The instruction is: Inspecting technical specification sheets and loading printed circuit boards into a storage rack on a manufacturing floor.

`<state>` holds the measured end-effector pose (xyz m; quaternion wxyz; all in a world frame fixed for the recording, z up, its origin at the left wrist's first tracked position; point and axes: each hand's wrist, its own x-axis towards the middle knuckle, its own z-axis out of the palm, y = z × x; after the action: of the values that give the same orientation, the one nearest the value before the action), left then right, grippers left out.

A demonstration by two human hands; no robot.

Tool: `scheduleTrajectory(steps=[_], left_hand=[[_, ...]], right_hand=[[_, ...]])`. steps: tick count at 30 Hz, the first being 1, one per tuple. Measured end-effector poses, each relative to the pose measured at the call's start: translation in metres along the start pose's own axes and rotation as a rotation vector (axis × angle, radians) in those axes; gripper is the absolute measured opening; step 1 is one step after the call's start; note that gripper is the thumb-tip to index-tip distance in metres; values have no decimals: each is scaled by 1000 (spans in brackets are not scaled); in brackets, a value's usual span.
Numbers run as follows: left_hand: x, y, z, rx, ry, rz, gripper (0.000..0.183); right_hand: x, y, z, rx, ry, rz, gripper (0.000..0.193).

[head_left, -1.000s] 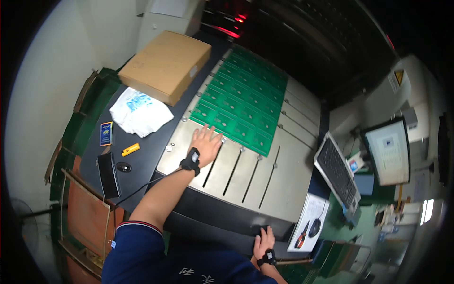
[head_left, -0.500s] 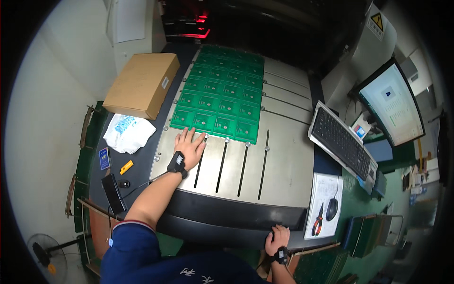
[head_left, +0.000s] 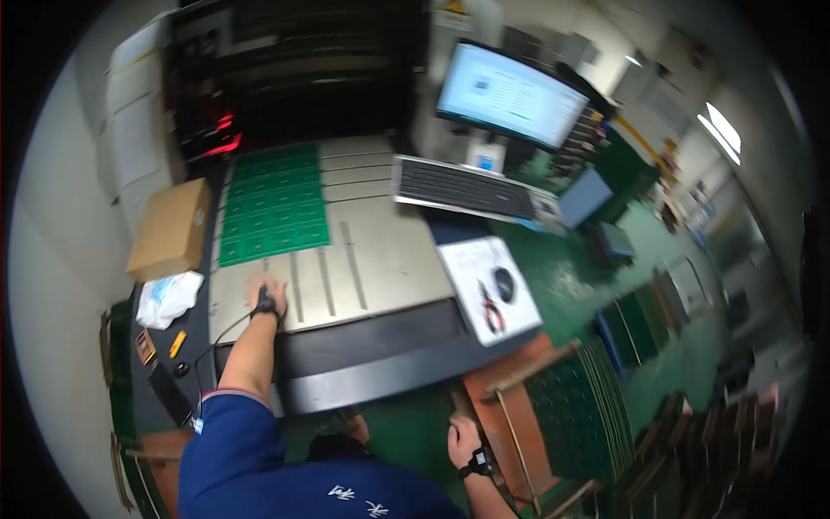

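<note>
On the metal plate [head_left: 393, 259], we have the green panel [head_left: 275, 208] already laid flat, our left hand [head_left: 268, 292] spread, apparently empty, near its closest edge; other green sheets [head_left: 572, 406] stand beyond our right hand [head_left: 464, 441], whose grip we cannot tell.

Fisheye on your head, looking down and forward
From close above your blue shirt [head_left: 285, 489], it faces across the metal bed [head_left: 398, 251] on the left toward the far monitor [head_left: 510, 93].
</note>
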<state>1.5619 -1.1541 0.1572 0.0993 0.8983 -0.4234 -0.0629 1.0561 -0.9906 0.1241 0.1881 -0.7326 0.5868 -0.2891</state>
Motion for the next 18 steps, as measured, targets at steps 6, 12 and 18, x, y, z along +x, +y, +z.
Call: scheduleTrajectory(steps=[6, 12, 18], left_hand=[[-193, 66, 17, 0, 6, 195, 57], [-329, 113, 35, 173, 3, 470, 62], [-296, 104, 71, 564, 339, 365, 60]], right_hand=[[-314, 149, -40, 69, 99, 1351, 26], [-703, 163, -62, -590, -683, 1500, 25], [-800, 48, 21, -70, -416, 1933, 26]])
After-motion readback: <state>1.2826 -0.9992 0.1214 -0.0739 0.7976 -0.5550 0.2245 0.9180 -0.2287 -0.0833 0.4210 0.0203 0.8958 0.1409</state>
